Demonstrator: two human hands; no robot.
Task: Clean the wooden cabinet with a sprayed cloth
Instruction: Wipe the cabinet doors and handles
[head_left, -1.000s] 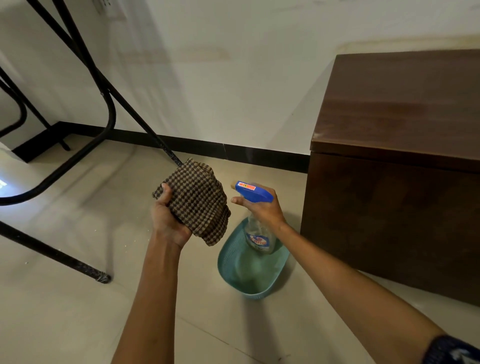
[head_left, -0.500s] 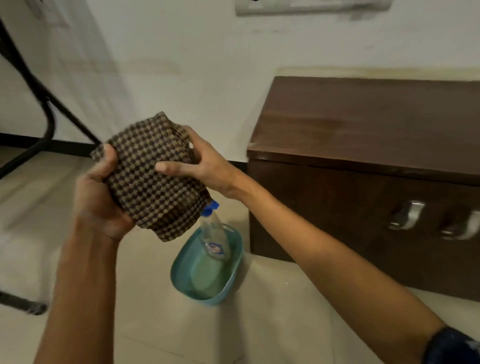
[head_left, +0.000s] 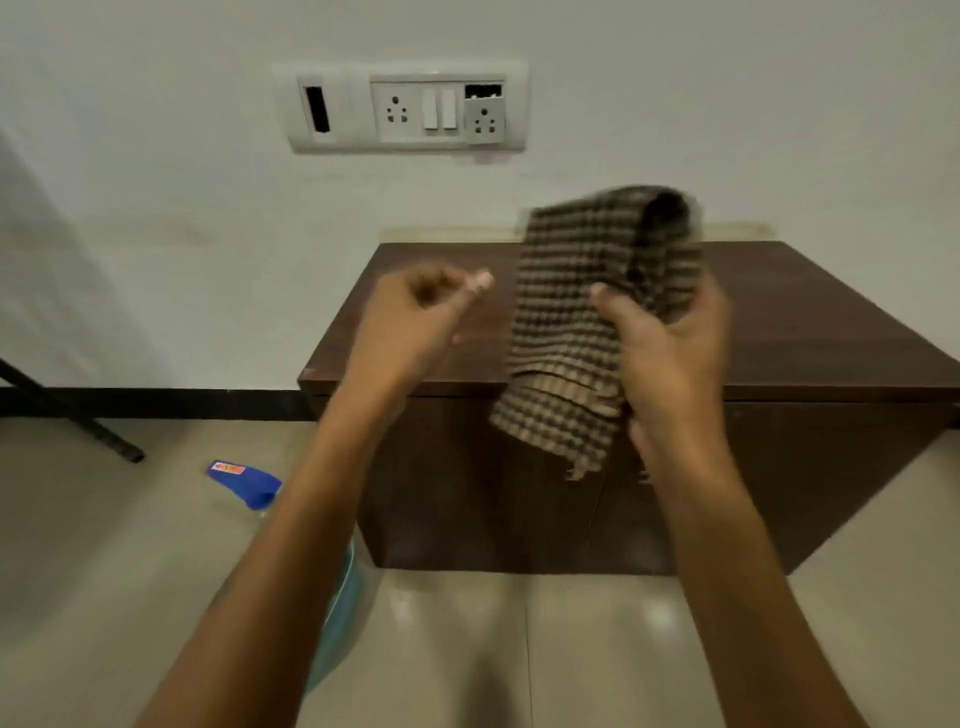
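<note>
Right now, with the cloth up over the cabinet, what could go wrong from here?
1. The checked cloth hangs loosely from the right hand alone; the left hand holds nothing. It could bunch up or slip on the first wipe.
2. The spray bottle and teal basin sit on the floor under the left forearm, easy to knock over when stepping in.
3. The socket panel sits above the wooden cabinet; keep the damp cloth below it.

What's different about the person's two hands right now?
The right hand grips the checked cloth, while the left hand holds nothing. The right hand's fingers wrap around the fabric; the left hand's fingers are loosely curled, clear of the cloth. The right hand sits slightly lower in view than the left hand. Both are raised in front of the wooden cabinet.
</note>
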